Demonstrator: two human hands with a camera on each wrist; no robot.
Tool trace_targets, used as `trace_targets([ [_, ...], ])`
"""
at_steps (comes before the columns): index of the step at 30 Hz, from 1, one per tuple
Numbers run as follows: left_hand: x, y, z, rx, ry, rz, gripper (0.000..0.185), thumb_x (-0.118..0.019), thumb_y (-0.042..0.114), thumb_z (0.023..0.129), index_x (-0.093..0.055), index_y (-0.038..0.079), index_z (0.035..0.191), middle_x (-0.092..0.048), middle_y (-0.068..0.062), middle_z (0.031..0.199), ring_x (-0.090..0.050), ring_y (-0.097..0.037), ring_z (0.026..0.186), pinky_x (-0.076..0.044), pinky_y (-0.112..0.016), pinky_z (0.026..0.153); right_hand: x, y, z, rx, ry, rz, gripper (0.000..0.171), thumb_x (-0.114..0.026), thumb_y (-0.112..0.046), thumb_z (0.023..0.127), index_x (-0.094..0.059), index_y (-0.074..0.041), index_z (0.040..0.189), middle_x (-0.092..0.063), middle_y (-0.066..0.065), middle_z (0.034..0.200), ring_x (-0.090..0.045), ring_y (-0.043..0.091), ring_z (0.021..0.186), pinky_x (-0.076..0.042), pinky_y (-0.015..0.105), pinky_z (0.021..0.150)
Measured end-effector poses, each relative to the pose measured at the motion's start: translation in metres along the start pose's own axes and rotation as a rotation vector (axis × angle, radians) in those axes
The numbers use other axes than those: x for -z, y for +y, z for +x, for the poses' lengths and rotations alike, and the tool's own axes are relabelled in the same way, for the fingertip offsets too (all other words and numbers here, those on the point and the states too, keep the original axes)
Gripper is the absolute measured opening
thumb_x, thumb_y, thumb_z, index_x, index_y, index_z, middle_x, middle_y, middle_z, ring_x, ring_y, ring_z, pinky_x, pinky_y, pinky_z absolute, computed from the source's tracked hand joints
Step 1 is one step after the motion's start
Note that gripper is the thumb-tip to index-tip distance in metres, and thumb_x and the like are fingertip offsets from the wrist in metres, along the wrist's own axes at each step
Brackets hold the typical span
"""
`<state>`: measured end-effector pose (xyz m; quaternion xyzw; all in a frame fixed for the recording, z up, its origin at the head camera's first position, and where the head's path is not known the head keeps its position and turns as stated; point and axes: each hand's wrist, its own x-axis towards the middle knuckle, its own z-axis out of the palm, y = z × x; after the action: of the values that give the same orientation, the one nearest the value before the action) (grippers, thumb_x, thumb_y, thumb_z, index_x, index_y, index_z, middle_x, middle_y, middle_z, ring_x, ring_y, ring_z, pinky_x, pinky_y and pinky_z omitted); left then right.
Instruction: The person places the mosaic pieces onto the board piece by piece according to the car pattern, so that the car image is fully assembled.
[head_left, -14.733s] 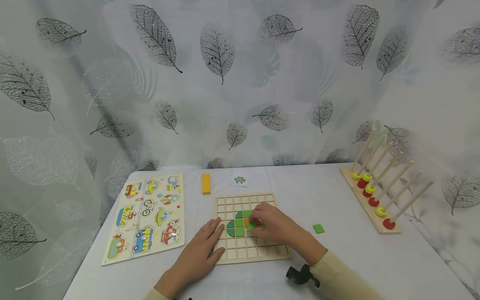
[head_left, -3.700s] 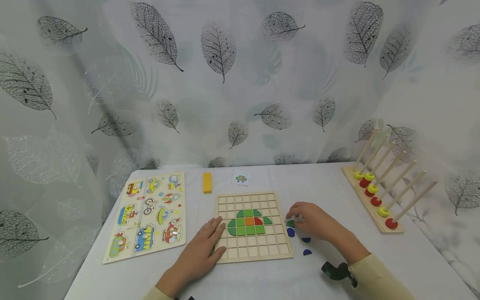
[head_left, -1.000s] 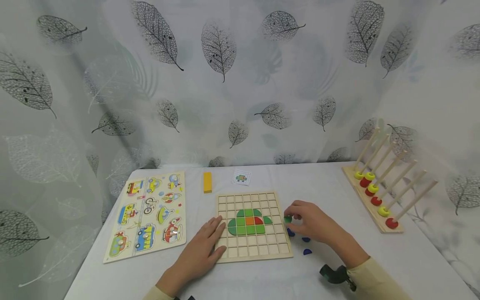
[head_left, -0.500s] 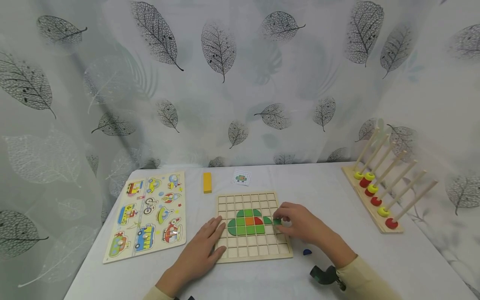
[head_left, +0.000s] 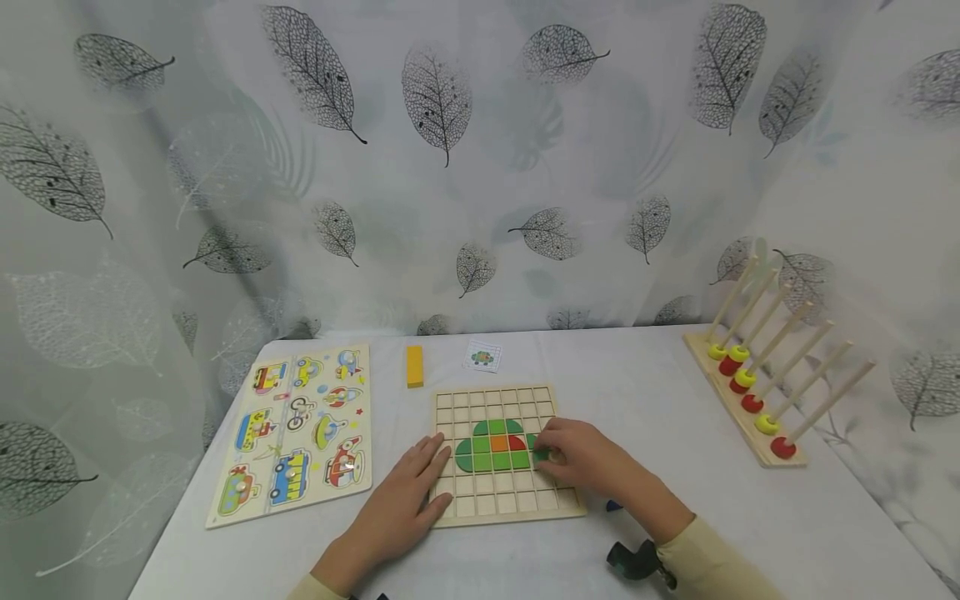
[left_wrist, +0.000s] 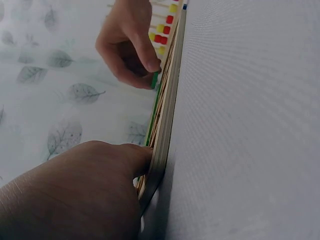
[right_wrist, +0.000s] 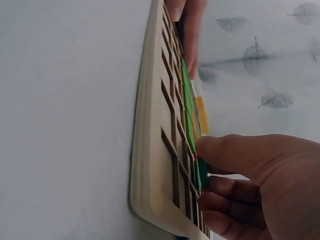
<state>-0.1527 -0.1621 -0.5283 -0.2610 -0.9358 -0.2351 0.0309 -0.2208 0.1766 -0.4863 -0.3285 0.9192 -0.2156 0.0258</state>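
My right hand (head_left: 588, 462) is over the right part of a wooden grid board (head_left: 506, 504). Between thumb and fingers it pinches a dark green tile (right_wrist: 202, 172), whose full outline the fingers hide. In the left wrist view that tile (left_wrist: 154, 80) is tipped on edge just above the board. Green, orange and red tiles (head_left: 480, 443) fill cells in the middle of the grid. My left hand (head_left: 397, 500) rests on the board's left edge with fingers extended. A blue piece (head_left: 612, 506) lies on the table, partly hidden by the right forearm.
A vehicle puzzle board (head_left: 330, 429) lies at the left. Behind the grid are a yellow block (head_left: 415, 367) and a small picture card (head_left: 482, 357). A peg rack (head_left: 783, 462) with red and yellow beads stands at the right.
My right hand has lifted the green tile off the table and carried it left onto the board. Blue pieces seen earlier are now mostly covered by that arm. The left hand stays put.
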Motion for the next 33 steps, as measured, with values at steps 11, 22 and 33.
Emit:
trace_targets([
  [11,0.0003,0.0002,-0.0003,0.007,-0.01,0.005,0.066,-0.064,0.033,0.109,-0.045,0.001,0.164,-0.032,-0.014,0.175,-0.028,-0.035,0.161,-0.03,-0.056,0.128,-0.0043,-0.0013,0.0002,0.085,0.034,-0.108,0.015,-0.087,-0.004,0.091,-0.082,-0.01,0.103,-0.066,-0.005,0.096,-0.056,0.006,0.084,-0.057,0.026,0.072],
  [22,-0.0006,-0.0011,-0.0003,0.003,-0.007,0.009,0.066,-0.064,0.034,0.109,-0.046,0.001,0.164,-0.032,-0.014,0.175,-0.029,-0.035,0.161,-0.03,-0.056,0.129,-0.0041,-0.001,0.0016,0.164,0.017,-0.17,0.019,-0.09,-0.003,0.087,-0.085,-0.011,0.103,-0.069,-0.004,0.098,-0.06,0.009,0.089,-0.059,0.025,0.076],
  [33,-0.0021,-0.0024,0.0,0.001,-0.006,0.017,0.067,-0.064,0.034,0.109,-0.044,0.002,0.165,-0.031,-0.013,0.176,-0.028,-0.035,0.161,-0.03,-0.055,0.129,-0.0069,0.0018,0.0028,0.06,0.034,-0.181,0.025,-0.092,-0.01,0.088,-0.083,-0.01,0.111,-0.069,-0.004,0.103,-0.062,0.012,0.096,-0.06,0.029,0.081],
])
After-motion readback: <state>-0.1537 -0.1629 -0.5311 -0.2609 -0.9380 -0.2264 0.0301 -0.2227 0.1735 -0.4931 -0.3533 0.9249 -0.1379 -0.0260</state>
